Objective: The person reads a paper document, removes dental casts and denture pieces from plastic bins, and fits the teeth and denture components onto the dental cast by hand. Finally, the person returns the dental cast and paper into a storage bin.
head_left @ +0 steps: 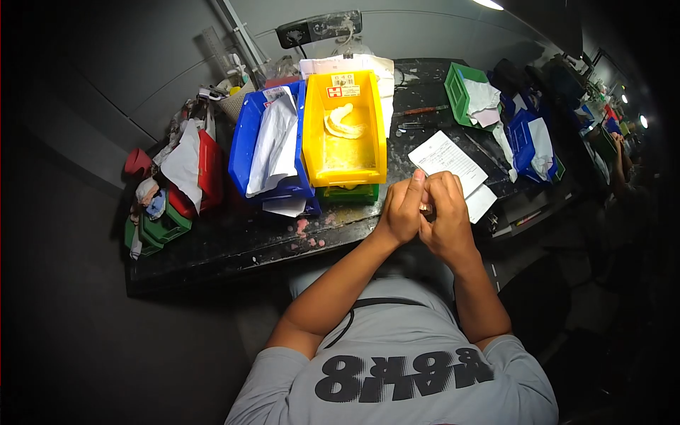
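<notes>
Left hand (404, 210), right hand (449, 216): curled closed together around a small piece (425, 208), probably for steadiness.
Yellow bin (343, 157): left, keeping a curved pale cast (337, 122) contained.
Paper (448, 159): beyond, apparently within easy sight.

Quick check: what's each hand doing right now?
Left hand: closed, holding a small pale piece, mostly hidden.
Right hand: closed, on the same piece.

Dental lab/wkshp, by the look: stained blk bench (237, 246), ylw bin (347, 176) w/ arch-shaped cast (333, 122), paper slip (445, 157), blue bin (244, 159).
</notes>
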The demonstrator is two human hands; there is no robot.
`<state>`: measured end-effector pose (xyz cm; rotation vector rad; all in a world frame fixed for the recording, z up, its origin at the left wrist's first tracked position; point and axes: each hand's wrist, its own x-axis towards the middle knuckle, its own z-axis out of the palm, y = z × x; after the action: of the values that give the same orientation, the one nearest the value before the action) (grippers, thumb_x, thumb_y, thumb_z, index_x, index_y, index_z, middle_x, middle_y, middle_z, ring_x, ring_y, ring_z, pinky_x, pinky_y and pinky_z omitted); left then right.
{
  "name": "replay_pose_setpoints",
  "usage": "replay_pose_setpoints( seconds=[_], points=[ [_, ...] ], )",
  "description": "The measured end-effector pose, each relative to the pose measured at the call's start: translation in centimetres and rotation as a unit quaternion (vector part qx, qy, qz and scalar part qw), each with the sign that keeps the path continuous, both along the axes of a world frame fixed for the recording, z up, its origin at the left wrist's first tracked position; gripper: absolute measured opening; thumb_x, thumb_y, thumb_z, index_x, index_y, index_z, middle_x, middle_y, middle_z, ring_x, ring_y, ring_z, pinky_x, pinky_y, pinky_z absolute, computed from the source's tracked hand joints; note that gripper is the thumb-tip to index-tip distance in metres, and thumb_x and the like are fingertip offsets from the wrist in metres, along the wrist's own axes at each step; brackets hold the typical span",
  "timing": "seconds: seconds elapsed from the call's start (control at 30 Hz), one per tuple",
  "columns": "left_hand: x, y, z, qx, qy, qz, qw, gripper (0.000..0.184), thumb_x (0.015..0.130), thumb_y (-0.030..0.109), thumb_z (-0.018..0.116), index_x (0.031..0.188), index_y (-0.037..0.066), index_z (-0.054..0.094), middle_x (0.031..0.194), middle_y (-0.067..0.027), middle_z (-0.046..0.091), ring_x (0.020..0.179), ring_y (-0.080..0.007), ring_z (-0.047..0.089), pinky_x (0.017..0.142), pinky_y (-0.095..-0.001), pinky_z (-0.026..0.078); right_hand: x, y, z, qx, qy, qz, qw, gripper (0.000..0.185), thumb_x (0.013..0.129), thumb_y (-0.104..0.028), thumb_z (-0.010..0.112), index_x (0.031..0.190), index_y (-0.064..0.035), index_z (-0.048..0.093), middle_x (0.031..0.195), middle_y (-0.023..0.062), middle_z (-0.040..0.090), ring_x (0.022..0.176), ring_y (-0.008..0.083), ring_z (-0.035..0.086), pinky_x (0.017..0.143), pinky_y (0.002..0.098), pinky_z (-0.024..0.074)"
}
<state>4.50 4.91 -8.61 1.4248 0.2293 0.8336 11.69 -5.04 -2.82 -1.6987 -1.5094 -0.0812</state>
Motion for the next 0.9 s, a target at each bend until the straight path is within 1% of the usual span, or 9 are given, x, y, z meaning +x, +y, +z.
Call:
replay_pose_setpoints(
  seconds=[0.13, 0.27, 0.33, 0.7, 0.8, 0.87, 0.9],
  points=[
    [-0.14, -0.25, 0.47, -0.001, 0.000, 0.021, 1.000, 0.058, 0.110, 0.034, 0.029, 0.069, 0.002, 0.054, 0.063, -0.0085, 0.057, 0.058, -0.0154, 0.053, 0.057, -0.0322, 0.043, 0.06, 0.21, -0.10, 0.005, -0.007, 0.017, 1.000, 0.028, 0.070, 0.005, 0.069, 0.093, 0.0005, 0.053, 0.089, 0.0154, 0.049, 0.087, 0.0353, 0.048, 0.076, 0.0439, 0.0421],
    [-0.08, -0.28, 0.39, -0.026, -0.013, 0.004, 1.000, 0.059, 0.110, 0.035, 0.028, 0.068, 0.003, 0.054, 0.062, -0.0076, 0.056, 0.058, -0.0155, 0.053, 0.057, -0.0319, 0.043, 0.07, 0.25, -0.14, 0.010, -0.014, 0.025, 1.000, 0.027, 0.070, 0.005, 0.067, 0.091, 0.0003, 0.051, 0.087, 0.0154, 0.048, 0.087, 0.0361, 0.047, 0.076, 0.0441, 0.0418],
    [-0.12, -0.36, 0.52, -0.013, -0.017, 0.004, 1.000, 0.057, 0.112, 0.035, 0.025, 0.068, 0.009, 0.050, 0.061, 0.0003, 0.049, 0.056, -0.0082, 0.042, 0.053, -0.0270, 0.036, 0.07, 0.30, -0.23, 0.011, -0.013, 0.026, 1.000, 0.026, 0.070, 0.006, 0.067, 0.090, 0.0001, 0.051, 0.087, 0.0153, 0.048, 0.086, 0.0363, 0.047, 0.076, 0.0442, 0.0418],
    [-0.20, -0.36, 0.59, -0.024, -0.005, 0.001, 1.000, 0.059, 0.112, 0.037, 0.023, 0.068, 0.008, 0.051, 0.062, -0.0002, 0.050, 0.057, -0.0082, 0.043, 0.055, -0.0270, 0.037, 0.06, 0.33, -0.02, 0.009, -0.012, 0.031, 0.999, 0.025, 0.070, 0.006, 0.066, 0.088, -0.0004, 0.051, 0.086, 0.0148, 0.048, 0.086, 0.0365, 0.047, 0.076, 0.0442, 0.0419],
    [0.03, -0.19, 0.39, -0.026, -0.019, -0.006, 0.999, 0.059, 0.112, 0.039, 0.023, 0.069, 0.009, 0.051, 0.063, -0.0003, 0.050, 0.058, -0.0080, 0.043, 0.055, -0.0268, 0.037, 0.01, 0.25, -0.18, 0.011, -0.013, 0.026, 1.000, 0.027, 0.069, 0.006, 0.067, 0.091, -0.0006, 0.051, 0.086, 0.0147, 0.048, 0.086, 0.0368, 0.047, 0.076, 0.0447, 0.0419],
    [0.18, -0.01, -0.01, -0.029, -0.030, -0.014, 0.999, 0.059, 0.112, 0.040, 0.023, 0.070, 0.009, 0.050, 0.064, -0.0003, 0.050, 0.058, -0.0078, 0.043, 0.055, -0.0267, 0.037, 0.00, 0.08, -0.40, 0.007, 0.014, 0.006, 1.000, 0.033, 0.069, 0.005, 0.070, 0.097, -0.0009, 0.053, 0.094, 0.0148, 0.051, 0.092, 0.0364, 0.050, 0.081, 0.0427, 0.0444],
    [0.18, 0.05, -0.14, -0.062, -0.029, -0.023, 0.997, 0.059, 0.111, 0.043, 0.024, 0.072, 0.008, 0.052, 0.065, -0.0006, 0.051, 0.058, -0.0076, 0.044, 0.054, -0.0257, 0.037, 0.05, -0.05, -0.42, 0.007, 0.014, 0.004, 1.000, 0.033, 0.069, 0.005, 0.070, 0.097, -0.0009, 0.053, 0.094, 0.0148, 0.051, 0.092, 0.0364, 0.050, 0.081, 0.0427, 0.0444]
  ],
)
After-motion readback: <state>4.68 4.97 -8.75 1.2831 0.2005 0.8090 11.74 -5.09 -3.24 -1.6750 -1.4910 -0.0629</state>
